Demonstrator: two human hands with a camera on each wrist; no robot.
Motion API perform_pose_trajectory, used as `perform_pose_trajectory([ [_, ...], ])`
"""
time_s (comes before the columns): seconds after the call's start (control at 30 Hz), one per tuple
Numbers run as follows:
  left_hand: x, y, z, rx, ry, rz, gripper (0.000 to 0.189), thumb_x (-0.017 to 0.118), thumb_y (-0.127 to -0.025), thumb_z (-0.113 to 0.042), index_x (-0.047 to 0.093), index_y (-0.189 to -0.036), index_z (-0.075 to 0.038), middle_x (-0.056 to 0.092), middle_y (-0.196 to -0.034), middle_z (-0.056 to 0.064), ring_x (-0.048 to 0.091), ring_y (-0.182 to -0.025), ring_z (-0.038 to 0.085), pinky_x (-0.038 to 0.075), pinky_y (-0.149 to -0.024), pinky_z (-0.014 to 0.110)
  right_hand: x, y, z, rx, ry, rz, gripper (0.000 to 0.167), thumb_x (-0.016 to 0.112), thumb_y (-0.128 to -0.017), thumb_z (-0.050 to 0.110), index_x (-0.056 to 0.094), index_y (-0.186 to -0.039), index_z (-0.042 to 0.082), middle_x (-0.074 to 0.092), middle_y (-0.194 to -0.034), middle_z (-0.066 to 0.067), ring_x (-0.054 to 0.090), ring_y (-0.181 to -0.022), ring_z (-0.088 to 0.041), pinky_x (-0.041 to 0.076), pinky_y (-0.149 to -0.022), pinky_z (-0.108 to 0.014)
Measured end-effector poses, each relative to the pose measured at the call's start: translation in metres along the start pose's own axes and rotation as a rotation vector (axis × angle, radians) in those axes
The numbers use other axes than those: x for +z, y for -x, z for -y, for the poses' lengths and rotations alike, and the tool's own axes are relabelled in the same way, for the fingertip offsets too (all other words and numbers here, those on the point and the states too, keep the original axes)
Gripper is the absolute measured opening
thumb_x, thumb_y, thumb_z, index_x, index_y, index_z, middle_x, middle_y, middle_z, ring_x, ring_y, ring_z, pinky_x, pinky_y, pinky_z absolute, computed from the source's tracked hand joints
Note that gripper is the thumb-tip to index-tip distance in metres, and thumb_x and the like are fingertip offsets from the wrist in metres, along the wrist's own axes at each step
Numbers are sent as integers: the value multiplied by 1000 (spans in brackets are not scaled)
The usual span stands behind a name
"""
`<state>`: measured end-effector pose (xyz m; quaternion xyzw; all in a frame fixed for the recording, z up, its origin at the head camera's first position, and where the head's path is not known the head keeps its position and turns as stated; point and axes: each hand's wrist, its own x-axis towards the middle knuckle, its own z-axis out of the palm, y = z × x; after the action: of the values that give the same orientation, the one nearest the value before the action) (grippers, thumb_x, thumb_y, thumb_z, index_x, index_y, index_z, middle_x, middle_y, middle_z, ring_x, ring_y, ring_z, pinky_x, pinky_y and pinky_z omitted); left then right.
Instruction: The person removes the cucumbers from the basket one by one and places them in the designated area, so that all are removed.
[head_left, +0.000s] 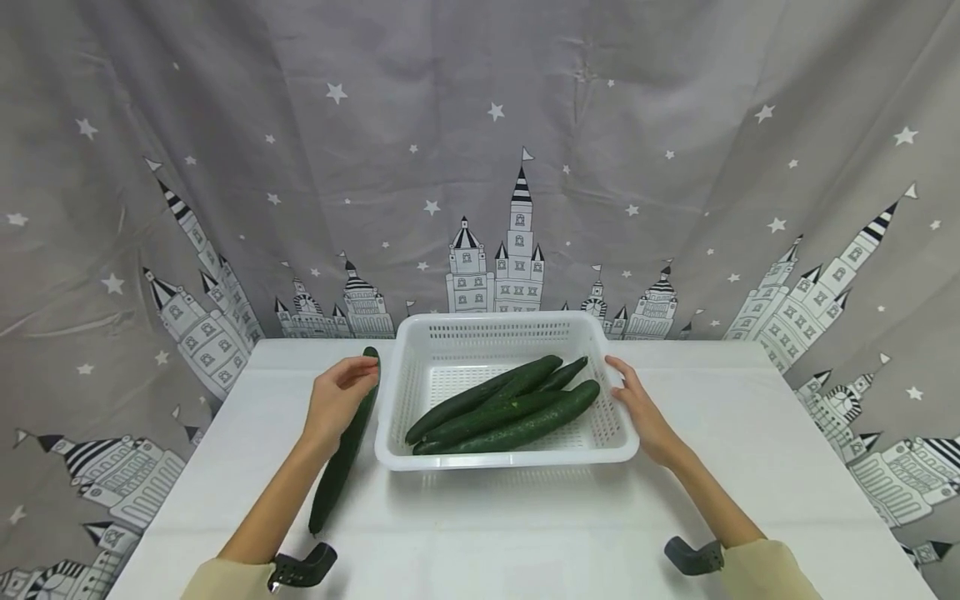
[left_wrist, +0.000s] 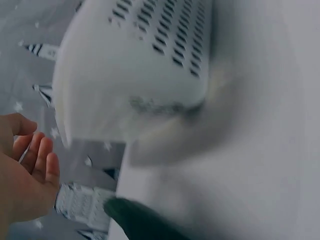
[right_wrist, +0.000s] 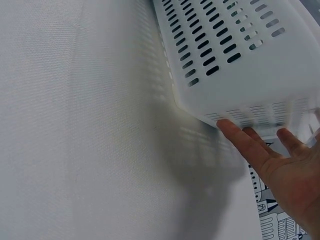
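Note:
A white plastic basket (head_left: 510,457) with slotted walls stands at the middle of the table, holding several dark green cucumbers (head_left: 517,432). Outside its left wall, another cucumber (head_left: 340,479) lies lengthwise on the table. My left hand (head_left: 337,404) hovers over the far part of that cucumber, fingers loosely bent with nothing in them; the left wrist view shows a gap between this hand (left_wrist: 30,170) and the basket (left_wrist: 120,90). At the basket's right side, my right hand (head_left: 645,417) has its fingers extended, and in the right wrist view the fingertips (right_wrist: 227,127) touch the wall.
The table (head_left: 750,433) has a white covering. Behind it and along both sides hangs a grey curtain (head_left: 637,100) printed with castles and stars. A dark strap-on device (head_left: 303,567) sits at the left wrist, and a similar device (head_left: 693,557) at the right.

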<state>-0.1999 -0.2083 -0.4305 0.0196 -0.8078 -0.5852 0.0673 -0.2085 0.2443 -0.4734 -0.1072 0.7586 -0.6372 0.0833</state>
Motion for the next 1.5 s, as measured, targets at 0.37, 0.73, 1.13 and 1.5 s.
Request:
perform_pose_trajectory([
  [0.37,67,11,-45,191,-111,328,37,68,-93,-5,63,-129,-3,66,-120,13,64,-107,26,51,-94,42,0,0,1,6,-6,2,56,28,-107,19,10,-160,15,13,-160,-25,42,-128,-56,52,-91,-53],
  [0.73,131,8,-56,229,-280,554,41,71,-91,-9,63,-131,-4,65,-125,15,62,-114,30,50,-96,45,0,1,0,10,-33,-1,56,28,-106,17,10,-159,13,17,-157,-28,46,-124,-56,54,-88,-51],
  [1.13,163,-3,-59,252,-479,609,41,72,-84,-3,68,-125,-2,67,-118,17,62,-111,32,51,-91,45,-2,0,-2,6,-14,0,56,28,-107,20,10,-159,14,15,-159,-27,45,-126,-55,54,-88,-50],
  [1.5,165,-12,-58,284,-515,644,40,75,-78,-1,72,-117,0,70,-114,17,64,-110,32,52,-90,44,-1,-1,0,-2,-21,3,55,29,-107,20,11,-159,14,17,-158,-27,48,-123,-54,55,-86,-49],
])
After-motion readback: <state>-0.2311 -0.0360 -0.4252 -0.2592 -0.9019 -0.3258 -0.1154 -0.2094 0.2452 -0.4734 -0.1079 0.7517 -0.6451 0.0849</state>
